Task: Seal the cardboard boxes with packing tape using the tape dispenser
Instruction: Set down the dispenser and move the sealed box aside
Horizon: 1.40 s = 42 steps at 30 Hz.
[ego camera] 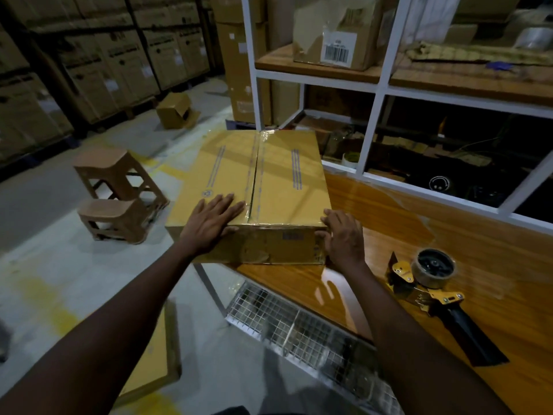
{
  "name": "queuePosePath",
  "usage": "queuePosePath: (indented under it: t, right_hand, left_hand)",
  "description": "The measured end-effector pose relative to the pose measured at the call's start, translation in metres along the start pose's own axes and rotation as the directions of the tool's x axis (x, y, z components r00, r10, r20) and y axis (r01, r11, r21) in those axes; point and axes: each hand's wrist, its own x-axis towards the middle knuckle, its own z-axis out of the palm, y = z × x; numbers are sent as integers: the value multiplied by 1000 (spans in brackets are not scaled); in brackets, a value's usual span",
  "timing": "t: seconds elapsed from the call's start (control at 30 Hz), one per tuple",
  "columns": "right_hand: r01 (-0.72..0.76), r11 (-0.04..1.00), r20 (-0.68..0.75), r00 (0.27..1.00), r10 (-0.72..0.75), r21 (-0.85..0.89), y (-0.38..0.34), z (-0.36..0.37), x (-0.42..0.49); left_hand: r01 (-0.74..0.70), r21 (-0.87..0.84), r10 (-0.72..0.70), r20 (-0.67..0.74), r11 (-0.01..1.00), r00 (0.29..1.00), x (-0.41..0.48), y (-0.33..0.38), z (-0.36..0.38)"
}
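left hand [211, 220] flat, fingers spread on taped box [278, 178] top; right hand [344, 238] loosely cupping box corner, tape dispenser [431, 283] lying just right of it

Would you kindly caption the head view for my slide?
Left hand flat atop the taped cardboard box, right hand at its near corner, tape dispenser lying on the wooden table.
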Motion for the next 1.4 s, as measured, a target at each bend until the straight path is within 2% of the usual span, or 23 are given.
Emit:
queuePosePath:
  t: [0.17,0.23,0.33,0.4,0.47,0.53,0.67,0.77,0.87,1.23,1.4]
  right_hand:
    - [-106,994,-13,994,107,19,-13,1,-5]
    - [-185,981,-27,982,187,57,-22,2,-6]
    - [-333,933,-82,935,346,138,-43,8,-9]
    - [-402,897,-62,906,419,184,-59,15,-12]
    - [-419,897,3,906,423,143,-75,23,-18]
    - [-423,899,30,906,423,115,-89,30,-26]
    - [-406,914,-19,913,407,11,-115,33,-48]
    - [-410,908,-61,912,405,-93,-131,35,-72]
    - [-473,871,-97,881,464,-134,-141,35,-87]
    - [-565,825,-305,788,534,-17,-147,-16,-107]
    - [-538,843,-411,771,486,-13,-129,-72,-114]
  left_hand:
    - [39,-57,-40,-16,998,999,-38,-68,1]
    - [36,-174,-49,-68,984,996,-50,-85,7]
    - [96,-478,-187,-146,873,971,-62,-85,18]
    - [116,-596,-306,-228,795,924,-66,-69,25]
    - [143,-647,-400,-270,749,875,-69,-49,31]
    - [182,-627,-431,-270,757,861,-74,-37,38]
    - [229,-556,-420,-244,799,874,-85,-33,47]
    - [196,-554,-412,-297,809,861,-92,-38,50]
    - [123,-563,-384,-372,817,845,-99,-36,50]
    - [6,-573,-357,-502,820,788,-112,3,-8]
    - [-72,-551,-317,-577,831,753,-105,45,-51]
